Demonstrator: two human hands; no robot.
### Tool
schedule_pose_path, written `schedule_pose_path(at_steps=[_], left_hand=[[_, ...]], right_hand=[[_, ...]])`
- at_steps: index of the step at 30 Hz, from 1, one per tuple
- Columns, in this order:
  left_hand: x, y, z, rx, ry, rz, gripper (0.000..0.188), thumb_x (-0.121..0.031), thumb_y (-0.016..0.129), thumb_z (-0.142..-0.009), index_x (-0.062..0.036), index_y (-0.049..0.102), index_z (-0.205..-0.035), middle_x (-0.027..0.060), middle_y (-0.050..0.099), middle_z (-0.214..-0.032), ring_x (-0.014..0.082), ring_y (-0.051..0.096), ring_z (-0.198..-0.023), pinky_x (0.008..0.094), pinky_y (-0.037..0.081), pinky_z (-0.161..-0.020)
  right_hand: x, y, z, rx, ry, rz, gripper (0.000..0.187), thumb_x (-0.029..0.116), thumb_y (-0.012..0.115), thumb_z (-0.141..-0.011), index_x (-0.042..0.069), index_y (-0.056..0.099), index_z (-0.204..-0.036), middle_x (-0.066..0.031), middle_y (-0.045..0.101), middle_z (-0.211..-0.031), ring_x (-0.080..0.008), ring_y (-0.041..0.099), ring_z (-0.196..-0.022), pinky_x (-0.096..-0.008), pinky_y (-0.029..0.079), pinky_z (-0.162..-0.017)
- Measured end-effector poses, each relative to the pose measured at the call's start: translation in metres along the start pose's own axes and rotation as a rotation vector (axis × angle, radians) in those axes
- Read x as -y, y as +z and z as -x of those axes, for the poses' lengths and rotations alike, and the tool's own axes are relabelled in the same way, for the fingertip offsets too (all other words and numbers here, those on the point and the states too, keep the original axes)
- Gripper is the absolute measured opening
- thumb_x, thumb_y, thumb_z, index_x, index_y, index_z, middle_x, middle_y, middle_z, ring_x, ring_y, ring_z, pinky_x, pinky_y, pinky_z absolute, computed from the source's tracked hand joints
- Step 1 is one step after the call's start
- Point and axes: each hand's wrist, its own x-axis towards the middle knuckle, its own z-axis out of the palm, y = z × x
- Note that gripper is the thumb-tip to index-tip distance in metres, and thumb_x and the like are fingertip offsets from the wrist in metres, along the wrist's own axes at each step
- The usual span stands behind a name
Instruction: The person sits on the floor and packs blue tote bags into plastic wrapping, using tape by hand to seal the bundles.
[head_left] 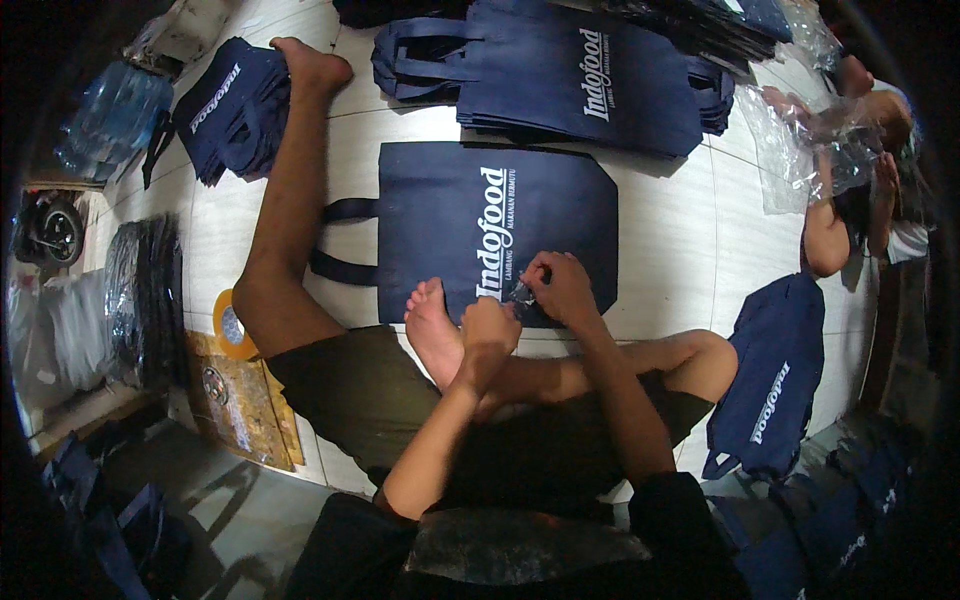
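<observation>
A navy blue tote bag [430, 190] with white printing lies flat on the floor before me, its two handles toward the left. Above its lower edge, my left hand [489, 328] is closed in a fist beside my bare foot. My right hand [562, 287] pinches with bent fingers just to its right. A small crumpled piece of clear plastic [521, 294] stretches between the two hands, and both seem to grip it. Its exact shape is partly hidden by my fingers.
Stacks of navy bags lie at the far side [640, 90], far left [225, 120] and right [770, 370]. A tape roll [233, 330] stands by my left knee, near brown cardboard [235, 410]. At far right another person's hand [790, 105] is near clear plastic film [775, 165].
</observation>
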Motion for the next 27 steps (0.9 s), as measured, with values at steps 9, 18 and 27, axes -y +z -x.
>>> schedule_pose_path(at_steps=[9,18,27], left_hand=[[-0.006,-0.024,0.001,0.217,0.032,0.085,0.035,-0.026,0.065,-0.091,0.0066,0.072,-0.079,0.0314,0.067,-0.083,0.0463,0.069,-0.087,0.0529,0.053,-0.079],[-0.024,-0.051,0.004,0.319,0.005,0.143,0.033,-0.026,0.067,-0.091,0.0049,0.072,-0.082,0.0309,0.068,-0.084,0.047,0.069,-0.089,0.0528,0.054,-0.08],[-0.015,-0.042,0.006,0.348,-0.013,0.081,0.032,-0.029,0.066,-0.092,0.0028,0.072,-0.09,0.0272,0.071,-0.092,0.0457,0.069,-0.092,0.0525,0.054,-0.082]], right_hand=[[0.013,-0.029,-0.008,0.149,0.185,-0.273,0.016,0.02,0.079,-0.079,0.007,0.07,-0.083,-0.0069,0.068,-0.075,-0.0223,0.063,-0.071,-0.0364,0.048,-0.076],[-0.005,-0.029,-0.007,0.205,0.289,-0.444,0.016,0.019,0.08,-0.076,0.008,0.068,-0.078,-0.0085,0.066,-0.078,-0.0318,0.06,-0.079,-0.0443,0.046,-0.081],[0.004,-0.038,-0.004,0.274,0.396,-0.532,0.017,0.02,0.08,-0.077,0.008,0.068,-0.076,-0.009,0.067,-0.081,-0.0325,0.06,-0.083,-0.0442,0.046,-0.08]])
